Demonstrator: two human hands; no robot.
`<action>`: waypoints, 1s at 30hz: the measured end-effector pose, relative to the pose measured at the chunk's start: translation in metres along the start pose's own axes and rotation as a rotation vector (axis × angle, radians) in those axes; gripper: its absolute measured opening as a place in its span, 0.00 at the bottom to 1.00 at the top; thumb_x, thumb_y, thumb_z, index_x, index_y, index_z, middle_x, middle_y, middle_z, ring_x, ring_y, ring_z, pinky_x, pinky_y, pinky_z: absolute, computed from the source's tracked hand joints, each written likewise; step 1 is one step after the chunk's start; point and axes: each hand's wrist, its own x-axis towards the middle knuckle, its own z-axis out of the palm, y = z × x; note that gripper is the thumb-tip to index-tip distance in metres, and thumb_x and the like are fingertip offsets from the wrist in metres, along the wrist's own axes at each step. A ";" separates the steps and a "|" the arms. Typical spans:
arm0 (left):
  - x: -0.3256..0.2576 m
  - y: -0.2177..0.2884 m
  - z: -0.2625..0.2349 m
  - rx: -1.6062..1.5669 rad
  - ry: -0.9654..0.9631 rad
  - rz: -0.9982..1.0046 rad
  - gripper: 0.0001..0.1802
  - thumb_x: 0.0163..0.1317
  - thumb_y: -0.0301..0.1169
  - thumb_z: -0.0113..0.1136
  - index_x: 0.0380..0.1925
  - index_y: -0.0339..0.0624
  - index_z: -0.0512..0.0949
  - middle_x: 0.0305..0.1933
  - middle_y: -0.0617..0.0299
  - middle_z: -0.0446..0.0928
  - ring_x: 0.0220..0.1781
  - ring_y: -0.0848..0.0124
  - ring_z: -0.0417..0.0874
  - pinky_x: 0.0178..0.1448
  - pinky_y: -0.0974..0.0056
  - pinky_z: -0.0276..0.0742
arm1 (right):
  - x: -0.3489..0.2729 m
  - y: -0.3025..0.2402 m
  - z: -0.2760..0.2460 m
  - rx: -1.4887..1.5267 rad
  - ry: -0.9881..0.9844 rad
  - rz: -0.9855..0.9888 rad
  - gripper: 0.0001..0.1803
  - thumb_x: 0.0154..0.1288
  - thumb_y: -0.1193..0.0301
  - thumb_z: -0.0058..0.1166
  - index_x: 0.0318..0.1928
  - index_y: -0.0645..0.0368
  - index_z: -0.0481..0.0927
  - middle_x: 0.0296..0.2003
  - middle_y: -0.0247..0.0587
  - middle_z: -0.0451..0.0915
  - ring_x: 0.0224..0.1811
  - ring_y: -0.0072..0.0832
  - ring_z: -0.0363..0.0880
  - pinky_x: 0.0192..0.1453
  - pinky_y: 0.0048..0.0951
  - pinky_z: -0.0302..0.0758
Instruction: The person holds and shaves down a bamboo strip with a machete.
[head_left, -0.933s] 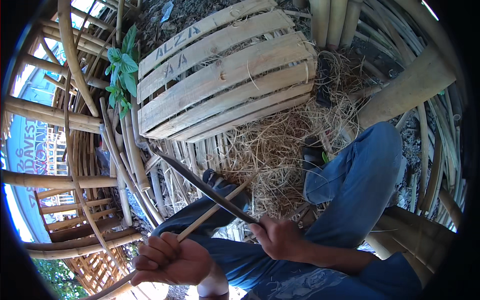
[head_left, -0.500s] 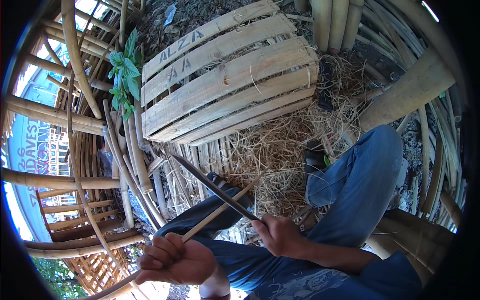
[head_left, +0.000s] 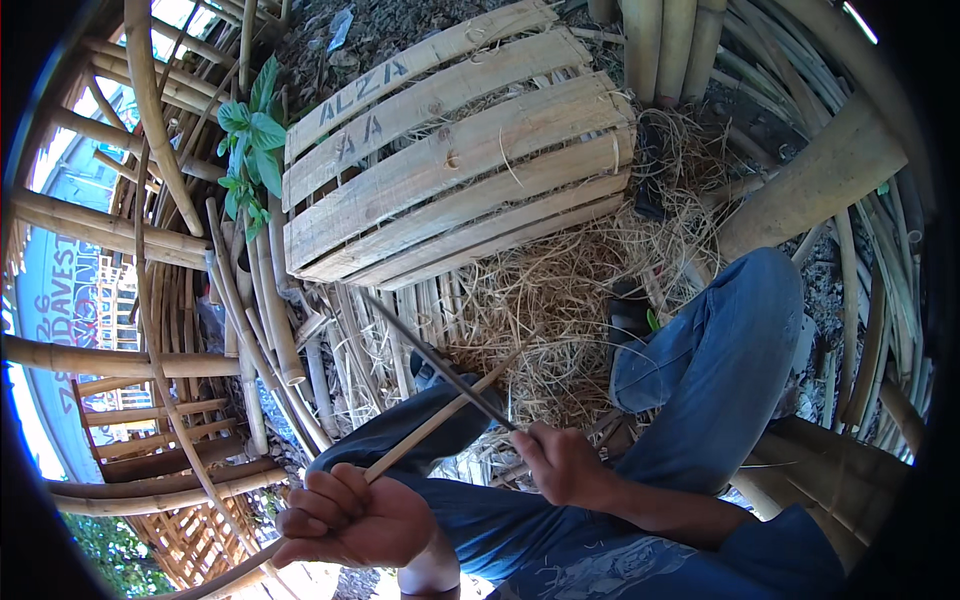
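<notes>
My left hand (head_left: 355, 517) is closed around a long, thin bamboo strip (head_left: 425, 430). The strip runs from the lower left, through the fist, up toward the straw in the middle. In my right hand (head_left: 567, 466) is the grip of a long dark-bladed machete (head_left: 420, 345), its handle hidden by the fingers. The blade points up and left and crosses the strip between my two hands, its narrow side showing. Whether blade and strip touch at the crossing I cannot tell.
A slatted wooden crate (head_left: 450, 160) stands ahead. Between it and my bent legs (head_left: 725, 340) lies a heap of straw-like shavings (head_left: 550, 330). Bamboo poles form a frame (head_left: 110, 235) at left, near a leafy plant (head_left: 255, 140). A thick bamboo pole (head_left: 820, 185) leans at right.
The machete has turned so its blade looks narrower, and its tip has shifted slightly up and right. My right hand has moved a little rightward. My left hand and the strip stay nearly still.
</notes>
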 end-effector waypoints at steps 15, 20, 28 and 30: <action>-0.001 -0.003 0.002 -0.017 0.034 0.027 0.27 0.71 0.53 0.34 0.17 0.48 0.53 0.15 0.69 0.47 0.17 0.79 0.45 0.19 0.72 0.41 | 0.000 -0.001 0.004 0.056 0.031 -0.011 0.23 0.71 0.57 0.41 0.25 0.63 0.73 0.11 0.49 0.71 0.16 0.47 0.75 0.22 0.45 0.69; 0.000 -0.003 0.001 0.015 0.038 0.010 0.27 0.71 0.53 0.34 0.17 0.48 0.53 0.15 0.70 0.47 0.17 0.79 0.45 0.19 0.72 0.41 | 0.001 0.014 0.009 -0.073 -0.002 0.030 0.22 0.70 0.57 0.41 0.26 0.63 0.73 0.11 0.48 0.71 0.16 0.48 0.75 0.21 0.47 0.70; 0.000 -0.005 0.000 0.021 0.010 0.024 0.26 0.71 0.52 0.32 0.18 0.48 0.54 0.15 0.70 0.47 0.17 0.79 0.46 0.19 0.73 0.41 | 0.003 0.018 0.007 -0.097 0.059 -0.038 0.19 0.70 0.62 0.43 0.25 0.62 0.72 0.10 0.44 0.70 0.13 0.43 0.73 0.18 0.41 0.67; 0.002 -0.003 -0.001 0.041 0.013 0.050 0.26 0.71 0.53 0.32 0.18 0.48 0.54 0.15 0.70 0.47 0.17 0.80 0.46 0.19 0.73 0.41 | 0.004 0.016 0.005 -0.125 -0.005 0.001 0.25 0.71 0.55 0.39 0.27 0.64 0.74 0.11 0.49 0.73 0.16 0.48 0.77 0.23 0.45 0.73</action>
